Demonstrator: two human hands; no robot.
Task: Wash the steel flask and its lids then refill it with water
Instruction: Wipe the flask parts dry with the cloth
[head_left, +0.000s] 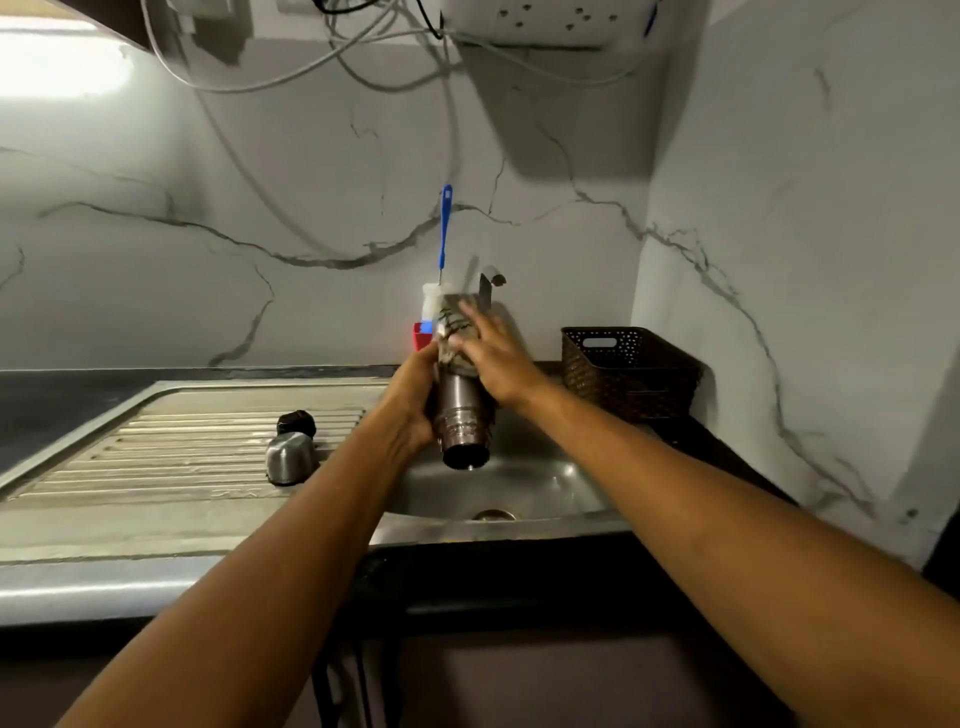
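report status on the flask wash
Left hand grips flask near its neck, mouth tilted down over sink. Right hand pressed on upper body. Steel cap, black lid off, on drainboard. Nothing blocking.

You had: silver flask (462, 410), dark-sprigged upper; blue brush (445, 228); dark-brown perforated basket (628, 376); white, grey-veined wall (311, 182).

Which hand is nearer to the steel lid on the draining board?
Left. The left hand grips the flask just right of the steel lid; the right hand lies higher on the flask, farther right.
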